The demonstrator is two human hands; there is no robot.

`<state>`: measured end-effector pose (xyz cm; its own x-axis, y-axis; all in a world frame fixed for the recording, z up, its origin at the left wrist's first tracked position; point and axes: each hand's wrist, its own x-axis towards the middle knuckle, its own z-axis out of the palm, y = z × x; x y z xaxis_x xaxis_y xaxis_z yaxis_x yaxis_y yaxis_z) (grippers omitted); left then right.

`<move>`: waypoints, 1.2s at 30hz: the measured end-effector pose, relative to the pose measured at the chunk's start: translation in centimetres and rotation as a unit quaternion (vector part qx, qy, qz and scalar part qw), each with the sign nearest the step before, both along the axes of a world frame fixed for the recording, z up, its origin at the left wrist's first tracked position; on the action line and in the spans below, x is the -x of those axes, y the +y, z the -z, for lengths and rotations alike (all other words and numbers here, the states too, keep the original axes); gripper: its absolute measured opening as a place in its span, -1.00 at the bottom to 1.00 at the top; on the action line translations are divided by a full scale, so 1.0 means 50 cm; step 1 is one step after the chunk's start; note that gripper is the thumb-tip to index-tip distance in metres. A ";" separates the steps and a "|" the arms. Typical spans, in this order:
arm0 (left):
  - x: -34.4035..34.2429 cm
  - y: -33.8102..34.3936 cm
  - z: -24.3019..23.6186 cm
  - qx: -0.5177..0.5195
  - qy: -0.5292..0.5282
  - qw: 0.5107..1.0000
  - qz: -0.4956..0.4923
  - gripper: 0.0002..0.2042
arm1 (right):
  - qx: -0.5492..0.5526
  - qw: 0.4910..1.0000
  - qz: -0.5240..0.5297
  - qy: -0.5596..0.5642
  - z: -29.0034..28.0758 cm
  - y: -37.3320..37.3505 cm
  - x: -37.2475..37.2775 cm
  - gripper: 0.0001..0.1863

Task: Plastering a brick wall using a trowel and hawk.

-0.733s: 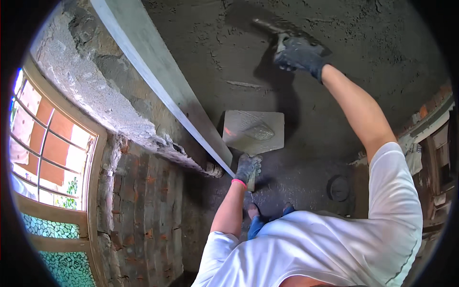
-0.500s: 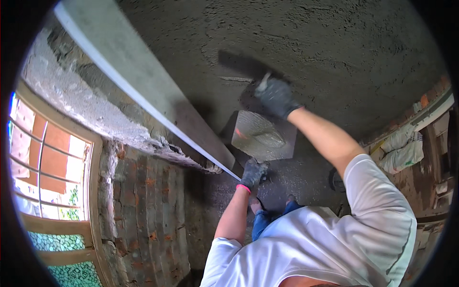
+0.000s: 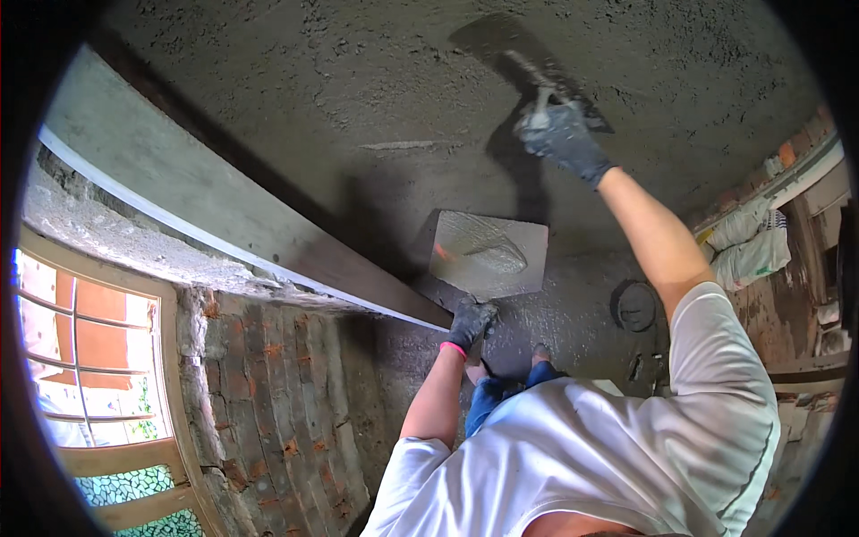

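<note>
My left hand, in a dark glove with a pink band at the wrist, is closed at the near edge of a plasterer's hawk; its grip is partly hidden. A mound of wet mortar lies on the hawk's square plate. Up and to the right, my gloved right hand grips the handle of a plastering trowel. The long, dark blade lies against or very close to the wet grey plastered wall. A raised ridge of mortar marks that wall left of the trowel.
A long grey beam with a pale edge slants from the upper left toward my left hand. Left are a brick wall and a barred window. Right are pale sacks and a round dark container on the floor.
My right hand and the trowel have moved up and to the right over the plaster, away from the hawk. My left hand and the hawk stay nearly in place. The view has shifted.
</note>
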<state>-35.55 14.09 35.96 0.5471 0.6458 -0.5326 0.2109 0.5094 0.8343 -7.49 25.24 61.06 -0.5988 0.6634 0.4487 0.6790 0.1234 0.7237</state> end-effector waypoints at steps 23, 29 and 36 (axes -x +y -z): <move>-0.003 -0.057 -0.041 -0.112 -0.021 0.992 -0.060 -0.79 | 0.198 0.912 0.102 0.345 0.225 0.065 0.162 -0.72; -0.033 -0.029 -0.006 -0.055 -0.011 0.998 -0.043 -0.85 | 0.174 0.929 0.140 0.294 0.148 -0.020 0.014 -0.72; -0.027 -0.036 0.027 0.006 -0.036 0.999 -0.026 -0.89 | 0.193 0.915 0.207 0.289 0.121 -0.118 -0.061 -0.70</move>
<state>-34.21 12.26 34.61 0.5498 0.6687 -0.5005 0.1237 0.5275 0.8405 -4.44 19.33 55.01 0.0017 0.9554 0.2952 0.9807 -0.0592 0.1861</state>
